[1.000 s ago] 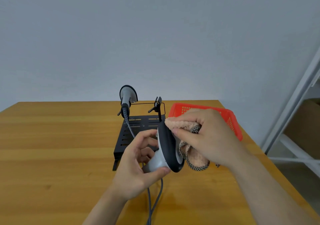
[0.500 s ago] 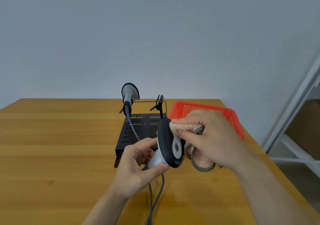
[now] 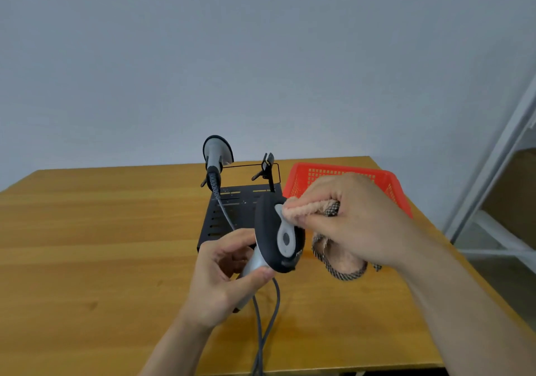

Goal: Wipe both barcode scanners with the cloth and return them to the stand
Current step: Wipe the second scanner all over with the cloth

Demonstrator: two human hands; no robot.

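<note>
Held scanner (image 3: 275, 230) is up off the surface (image 3: 87, 245), in front of the stand (image 3: 229, 216). Its long axis runs near vertical: dark head toward 12 o'clock, silver handle slanting down to 7 o'clock, grey button strip turned toward the camera. Its cable (image 3: 268, 317) drops from the handle toward 6 o'clock and leaves the frame. Left hand (image 3: 220, 277) comes in from 7 o'clock, thumb and fingers curled round the handle, thumb tip just under the head. Right hand (image 3: 356, 219) comes in from 4 o'clock, forearm long across the frame, fingers bunched and pinching the pink cloth (image 3: 304, 209) against the head's upper right edge; the cloth's checked hem hangs loose below the palm. Second scanner (image 3: 216, 151) sits upright in the stand's left cradle at 11 o'clock, head up. A clip holder (image 3: 268, 170) stands at 12 o'clock on the stand. Red basket (image 3: 342, 172) lies at 1 o'clock, just beside the stand.
</note>
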